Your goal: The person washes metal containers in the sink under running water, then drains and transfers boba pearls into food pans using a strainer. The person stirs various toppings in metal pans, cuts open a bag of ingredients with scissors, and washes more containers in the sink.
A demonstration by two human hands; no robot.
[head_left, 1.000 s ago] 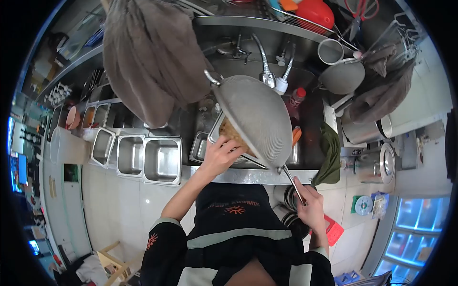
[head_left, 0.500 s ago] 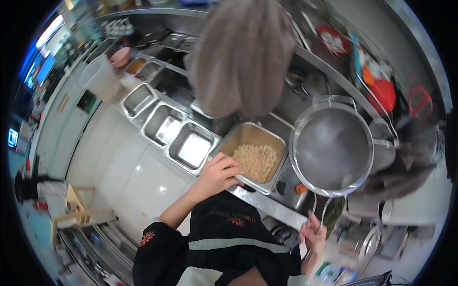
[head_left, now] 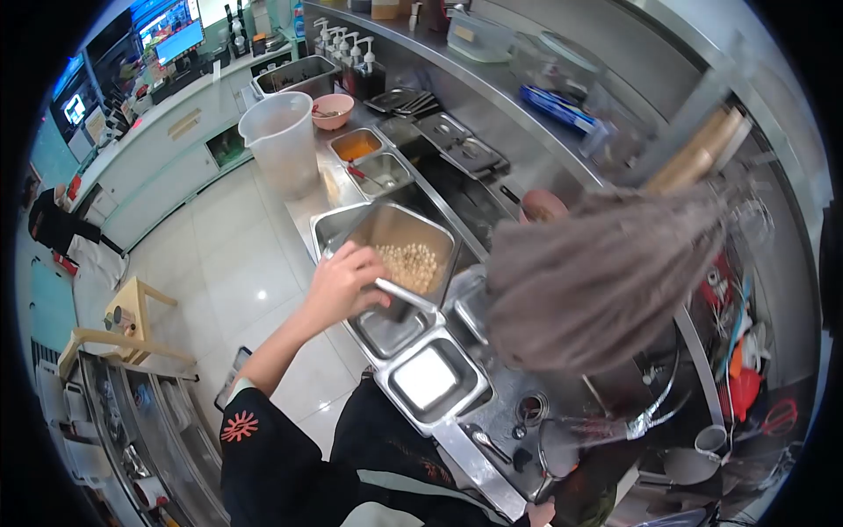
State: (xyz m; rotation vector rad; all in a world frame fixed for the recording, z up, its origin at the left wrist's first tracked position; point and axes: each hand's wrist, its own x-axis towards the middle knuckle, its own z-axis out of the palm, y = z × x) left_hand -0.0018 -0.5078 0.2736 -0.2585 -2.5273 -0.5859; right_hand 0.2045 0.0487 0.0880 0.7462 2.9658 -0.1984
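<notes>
Head view. Pan [head_left: 395,227]: one, metal, deep, rectangular; above the row of pans [head_left: 439,378] at the counter edge, overlapping some of them. Whether it touches them: cannot tell. Contents: pieces [head_left: 411,265], small, pale, rounded, loose, heaped over the floor of the pan.

Handling, by judgement: stiff, not fragile; fairly weighty with its load; smooth metal, probably slippery if wet; pieces apt to slide under tilt. Best hold: the rim, at two opposite sides; one-sided holding likely lets the far side sag.

Left hand [head_left: 347,283]: closed on the pan's near rim, fingers over the edge, thumb seemingly outside it. Right hand [head_left: 542,512]: lower frame edge, just beside the strainer [head_left: 559,446]; mostly cut off, grip cannot be told.

Beyond the pan: jug [head_left: 281,145], tall, translucent; bowl [head_left: 334,109], pink; tray [head_left: 356,145], orange contents; ladle-like tool with red handle [head_left: 356,171] in the tray alongside.

To the right: cloth [head_left: 606,281], grey-brown, hanging, soft; tap [head_left: 645,423], blurred.
</notes>
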